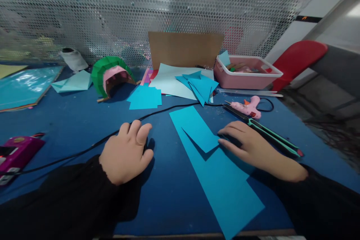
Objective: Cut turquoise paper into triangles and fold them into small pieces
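My right hand (247, 144) pinches the corner of a small rectangular piece of blue paper (201, 135) between thumb and fingertips. One edge of that piece stands off and casts a shadow on a longer strip of blue paper (222, 187) lying beneath it. My left hand (126, 152) holds nothing; its fingers are loosely bent with the thumb apart, above the blue table beside a black cable (165, 110). Just beyond my right hand lie a long black-and-teal tool (272, 137) and a pink glue gun (247, 107).
Cut blue pieces (146, 98) and folded blue paper (201, 84) lie farther back, before a cardboard sheet (185, 48). A green-and-pink paper arch (112, 71) stands left of them. At right is a pink basket (244, 78); a purple device (21, 155) sits far left.
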Demonstrator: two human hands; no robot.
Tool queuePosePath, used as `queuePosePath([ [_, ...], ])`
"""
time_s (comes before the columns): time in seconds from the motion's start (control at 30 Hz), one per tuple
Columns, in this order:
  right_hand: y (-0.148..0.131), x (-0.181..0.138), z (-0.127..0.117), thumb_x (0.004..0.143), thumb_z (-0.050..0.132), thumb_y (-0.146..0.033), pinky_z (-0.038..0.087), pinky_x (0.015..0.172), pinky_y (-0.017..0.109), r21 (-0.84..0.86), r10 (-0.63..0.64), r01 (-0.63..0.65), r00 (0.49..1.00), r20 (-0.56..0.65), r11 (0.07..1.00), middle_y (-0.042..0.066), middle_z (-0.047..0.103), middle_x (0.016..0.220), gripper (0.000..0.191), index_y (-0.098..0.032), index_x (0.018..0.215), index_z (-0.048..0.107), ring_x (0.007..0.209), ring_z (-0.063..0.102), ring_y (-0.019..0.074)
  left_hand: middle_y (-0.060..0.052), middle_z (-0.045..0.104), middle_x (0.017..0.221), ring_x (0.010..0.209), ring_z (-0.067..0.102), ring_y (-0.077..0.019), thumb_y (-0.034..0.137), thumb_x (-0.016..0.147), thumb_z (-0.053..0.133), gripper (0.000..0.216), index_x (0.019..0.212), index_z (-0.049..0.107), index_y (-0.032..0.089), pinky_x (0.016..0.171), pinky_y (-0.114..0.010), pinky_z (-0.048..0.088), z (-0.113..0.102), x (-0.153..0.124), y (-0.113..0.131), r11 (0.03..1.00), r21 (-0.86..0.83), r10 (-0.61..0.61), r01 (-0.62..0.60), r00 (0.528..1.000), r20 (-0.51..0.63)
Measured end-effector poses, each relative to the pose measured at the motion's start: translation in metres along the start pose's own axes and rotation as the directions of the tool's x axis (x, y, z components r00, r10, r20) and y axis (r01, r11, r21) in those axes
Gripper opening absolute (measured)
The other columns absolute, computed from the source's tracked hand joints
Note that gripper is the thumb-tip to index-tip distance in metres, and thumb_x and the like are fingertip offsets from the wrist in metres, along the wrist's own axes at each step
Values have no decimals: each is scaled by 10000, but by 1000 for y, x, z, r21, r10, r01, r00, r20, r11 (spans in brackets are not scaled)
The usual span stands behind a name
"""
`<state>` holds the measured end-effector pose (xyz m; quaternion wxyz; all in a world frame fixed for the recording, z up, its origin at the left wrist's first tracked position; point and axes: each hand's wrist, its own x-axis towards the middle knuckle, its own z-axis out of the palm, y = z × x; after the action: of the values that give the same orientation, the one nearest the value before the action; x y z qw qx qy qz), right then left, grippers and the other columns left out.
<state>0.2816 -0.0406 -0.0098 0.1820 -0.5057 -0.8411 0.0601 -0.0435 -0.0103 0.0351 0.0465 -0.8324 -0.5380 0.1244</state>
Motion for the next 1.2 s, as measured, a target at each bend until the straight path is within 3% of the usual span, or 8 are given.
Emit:
queuePosePath([
  [0.17,-3,3,0,816,619,-476,451,779,414,60,161,-167,982,100,984,92,574,957,303,-208,937,548,905,514,263,-164,511,1171,980,488,-342,313,876,328,497,1320,426,112,605,-359,468,-2,-1,0,1000,11,22,-22,999,25],
  [0.4,-4,12,-5,761,598,-249,451,682,362,172,233,-262,957,172,950,58,575,826,96,-213,782,511,776,515,220,-149,584,1108,963,552,-331,284,839,422,459,1262,489,119,691,-414,496,-34,9,11,992,-19,123,-122,992,5],
  [0.53,-13,20,-13,753,502,-146,481,646,301,250,168,-217,965,203,944,32,611,811,103,-213,831,510,729,562,173,-142,619,1105,1044,532,-316,401,874,479,425,1165,565,103,863,-429,452,-45,28,24,917,-117,348,-382,908,-231],
  [0.67,-31,37,-29,784,482,-142,508,776,326,369,43,-84,992,117,926,54,653,933,189,-209,949,545,858,617,183,-93,674,1073,1010,571,-265,420,844,583,427,1163,589,136,848,-368,459,-45,52,39,735,-307,525,-604,794,-306],
  [0.9,-20,56,-49,806,612,-330,524,748,394,218,143,-128,988,-55,968,83,688,921,359,-199,1132,542,832,639,238,-23,746,851,779,661,-186,206,807,605,139,854,734,188,707,-293,485,-46,73,24,697,-559,239,-449,881,-409],
  [1.03,1,56,-30,763,681,-414,550,763,396,360,238,-150,948,-213,921,136,633,1133,657,-187,1320,418,974,633,271,-16,729,810,681,643,-153,221,825,586,145,891,707,177,681,-288,502,-37,76,8,695,-588,-10,-413,813,-582],
  [1.13,6,54,-15,787,672,-398,546,816,445,292,109,-24,953,-281,956,154,554,1290,734,-224,1415,334,1122,575,307,-44,715,894,761,666,-143,147,833,523,166,939,651,146,737,-277,526,-25,79,7,546,-649,24,-530,784,-620],
  [1.2,6,51,-11,829,632,-344,492,915,499,206,-38,107,949,-312,973,134,540,1324,570,-257,1359,443,1196,526,317,-79,700,995,913,665,-170,128,818,514,184,969,618,136,830,-303,525,-14,81,11,460,-660,150,-594,784,-602],
])
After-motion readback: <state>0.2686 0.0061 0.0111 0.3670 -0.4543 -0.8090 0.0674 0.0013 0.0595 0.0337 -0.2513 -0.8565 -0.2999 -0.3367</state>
